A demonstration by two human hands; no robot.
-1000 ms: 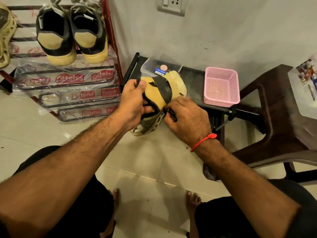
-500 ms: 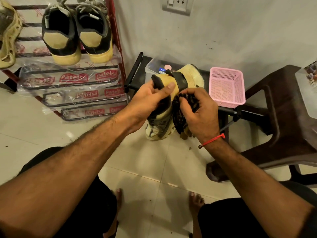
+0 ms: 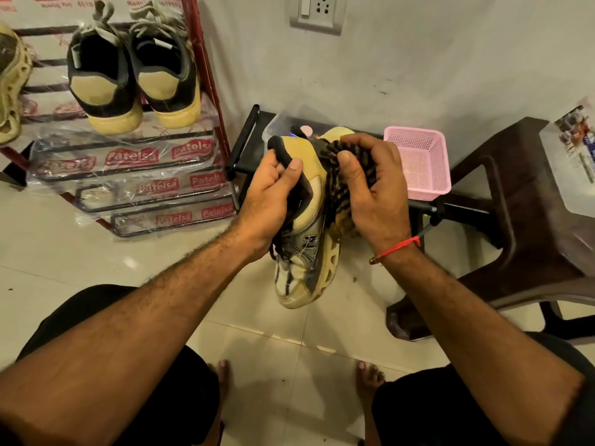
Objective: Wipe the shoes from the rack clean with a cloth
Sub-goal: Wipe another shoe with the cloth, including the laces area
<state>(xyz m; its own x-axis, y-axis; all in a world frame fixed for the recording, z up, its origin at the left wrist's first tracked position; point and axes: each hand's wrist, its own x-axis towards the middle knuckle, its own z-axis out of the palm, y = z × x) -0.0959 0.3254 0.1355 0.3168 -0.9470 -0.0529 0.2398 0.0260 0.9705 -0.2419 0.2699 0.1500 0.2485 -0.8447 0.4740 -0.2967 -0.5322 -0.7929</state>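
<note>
We are holding one sneaker [image 3: 306, 246] in the air above the floor, toe hanging down, our left hand [image 3: 273, 201] gripping its dark collar while our right hand [image 3: 375, 194] is clenching the striped cloth [image 3: 341, 201] against its outer side. To do this well, we are judging that the left should be bracing firmly while the cloth is rubbing in short strokes along the sole edge. We are counting one cloth, one shoe in our hands, and two dark sneakers [image 3: 133, 78] on the rack [image 3: 206, 75].
</note>
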